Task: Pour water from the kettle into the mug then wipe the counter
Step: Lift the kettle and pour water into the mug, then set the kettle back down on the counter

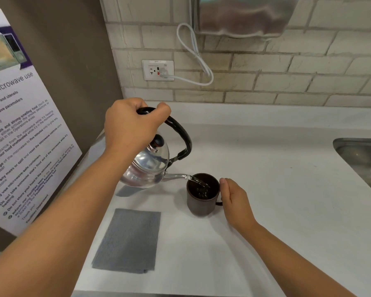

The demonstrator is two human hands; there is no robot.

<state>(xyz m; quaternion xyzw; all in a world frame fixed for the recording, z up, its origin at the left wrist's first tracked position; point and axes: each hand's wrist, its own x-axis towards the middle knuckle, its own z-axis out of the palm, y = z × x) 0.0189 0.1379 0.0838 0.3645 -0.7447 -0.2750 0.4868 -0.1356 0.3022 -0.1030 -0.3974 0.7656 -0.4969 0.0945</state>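
My left hand (131,125) grips the black handle of a shiny steel kettle (147,166), which hangs tilted above the white counter (276,189). Water streams from its thin spout into a dark brown mug (198,205) standing on the counter just to the right. My right hand (234,200) is wrapped around the mug's handle on its right side, thumb near the rim. A folded grey cloth (129,239) lies flat on the counter in front of the kettle, untouched.
A steel sink (362,159) is set into the counter at the right edge. A brown panel with a microwave notice poster (19,136) stands at the left. On the tiled back wall are an outlet (157,70) with a white cord and a metal dispenser (244,16).
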